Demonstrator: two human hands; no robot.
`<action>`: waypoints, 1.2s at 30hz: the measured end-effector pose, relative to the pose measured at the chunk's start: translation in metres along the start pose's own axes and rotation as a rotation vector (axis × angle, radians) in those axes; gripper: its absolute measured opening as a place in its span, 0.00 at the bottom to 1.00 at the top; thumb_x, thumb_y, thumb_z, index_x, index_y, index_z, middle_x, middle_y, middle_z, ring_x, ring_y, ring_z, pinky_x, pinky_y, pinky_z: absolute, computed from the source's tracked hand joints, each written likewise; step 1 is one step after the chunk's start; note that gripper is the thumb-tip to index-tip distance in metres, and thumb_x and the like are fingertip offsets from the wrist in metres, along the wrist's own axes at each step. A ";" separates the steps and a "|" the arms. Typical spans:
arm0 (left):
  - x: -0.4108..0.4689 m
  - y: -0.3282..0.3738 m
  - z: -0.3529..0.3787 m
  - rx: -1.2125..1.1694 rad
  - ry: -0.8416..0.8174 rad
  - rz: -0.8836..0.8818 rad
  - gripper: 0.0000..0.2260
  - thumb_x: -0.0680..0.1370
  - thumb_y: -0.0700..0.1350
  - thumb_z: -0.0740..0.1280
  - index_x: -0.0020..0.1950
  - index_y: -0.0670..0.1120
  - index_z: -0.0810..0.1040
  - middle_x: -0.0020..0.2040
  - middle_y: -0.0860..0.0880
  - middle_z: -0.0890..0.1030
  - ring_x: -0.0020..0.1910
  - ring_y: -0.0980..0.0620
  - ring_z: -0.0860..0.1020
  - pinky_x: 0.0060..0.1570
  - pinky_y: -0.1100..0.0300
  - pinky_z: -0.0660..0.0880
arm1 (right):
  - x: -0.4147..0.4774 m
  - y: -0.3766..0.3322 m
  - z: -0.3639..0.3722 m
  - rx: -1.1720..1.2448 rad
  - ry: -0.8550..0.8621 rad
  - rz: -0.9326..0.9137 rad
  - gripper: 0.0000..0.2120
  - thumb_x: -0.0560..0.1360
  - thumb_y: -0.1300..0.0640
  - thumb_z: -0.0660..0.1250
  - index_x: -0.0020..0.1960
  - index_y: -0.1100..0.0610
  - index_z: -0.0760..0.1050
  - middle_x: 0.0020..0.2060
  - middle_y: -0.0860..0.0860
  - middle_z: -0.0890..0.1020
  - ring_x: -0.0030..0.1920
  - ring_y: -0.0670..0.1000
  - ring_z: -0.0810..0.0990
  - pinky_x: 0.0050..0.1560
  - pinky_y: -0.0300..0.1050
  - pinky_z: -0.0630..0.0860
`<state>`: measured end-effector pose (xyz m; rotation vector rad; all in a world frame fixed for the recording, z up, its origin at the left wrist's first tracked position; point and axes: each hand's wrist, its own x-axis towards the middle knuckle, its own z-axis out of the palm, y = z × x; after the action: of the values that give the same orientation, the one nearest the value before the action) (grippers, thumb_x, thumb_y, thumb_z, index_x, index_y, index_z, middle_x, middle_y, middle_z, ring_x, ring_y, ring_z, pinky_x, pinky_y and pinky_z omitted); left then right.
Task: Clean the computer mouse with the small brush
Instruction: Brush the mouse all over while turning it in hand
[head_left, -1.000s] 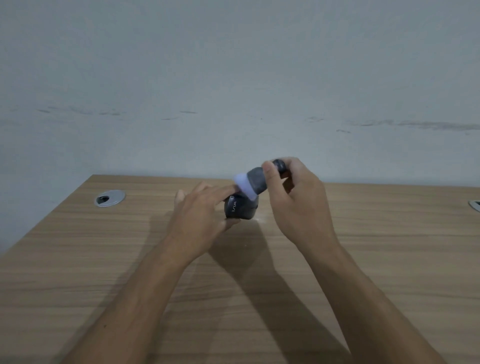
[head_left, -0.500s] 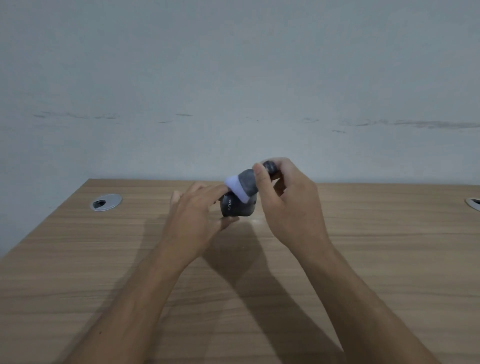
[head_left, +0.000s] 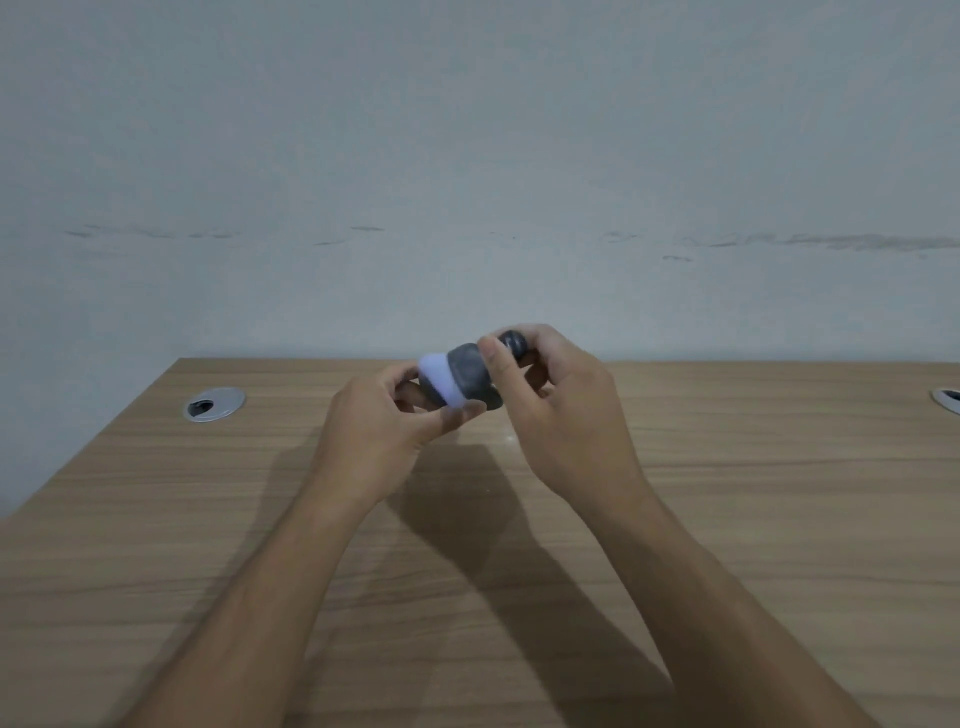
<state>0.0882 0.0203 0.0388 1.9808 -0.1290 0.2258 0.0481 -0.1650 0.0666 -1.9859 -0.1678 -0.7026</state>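
A: Near edge first. We have bare wooden desk (head_left: 727, 519) under both forearms, nothing lying on it close to us.

B: Mid-desk, lifted above the surface: our left hand (head_left: 379, 431) is wrapped round the computer mouse (head_left: 428, 387), fingers over it, thumb pinching beneath. Only a dark sliver of the mouse shows; the rest is hidden.

A: Our right hand (head_left: 561, 410) is clenched on the small brush (head_left: 465, 376), thumb across its grey body, dark knob end poking out by the fingers. The pale bristle tuft points left, pressed against the mouse.

B: Progress, as we judge it: brushing is underway, mid-stroke. Which faces are already clean we cannot tell; no dust visible either way. Likely left: turning the mouse for its other sides, then setting both down.

A: Farther back, a cable grommet (head_left: 213, 404) left, another (head_left: 948, 400) at the right edge, then blank wall (head_left: 467, 156).
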 end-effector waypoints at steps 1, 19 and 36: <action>0.000 0.000 -0.002 0.000 0.001 -0.001 0.19 0.67 0.60 0.87 0.52 0.53 0.90 0.41 0.53 0.91 0.41 0.51 0.88 0.43 0.49 0.83 | -0.001 0.001 0.002 -0.006 -0.009 -0.008 0.09 0.84 0.46 0.69 0.55 0.50 0.83 0.36 0.41 0.82 0.36 0.42 0.81 0.37 0.30 0.71; -0.007 0.013 -0.008 -0.003 -0.050 -0.070 0.12 0.70 0.56 0.86 0.48 0.53 0.92 0.41 0.55 0.92 0.43 0.55 0.89 0.49 0.54 0.81 | -0.004 0.011 -0.002 -0.035 -0.021 -0.073 0.05 0.85 0.50 0.71 0.55 0.51 0.83 0.38 0.40 0.81 0.35 0.42 0.79 0.37 0.29 0.68; -0.018 0.023 -0.004 0.325 -0.069 0.195 0.22 0.69 0.56 0.85 0.62 0.62 0.86 0.45 0.60 0.77 0.52 0.55 0.77 0.65 0.39 0.76 | 0.003 0.016 -0.011 -0.143 -0.021 -0.150 0.06 0.87 0.52 0.66 0.57 0.53 0.79 0.48 0.44 0.81 0.38 0.40 0.76 0.44 0.33 0.68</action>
<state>0.0659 0.0144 0.0574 2.3014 -0.3501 0.3204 0.0525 -0.1833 0.0603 -2.1335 -0.2886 -0.8090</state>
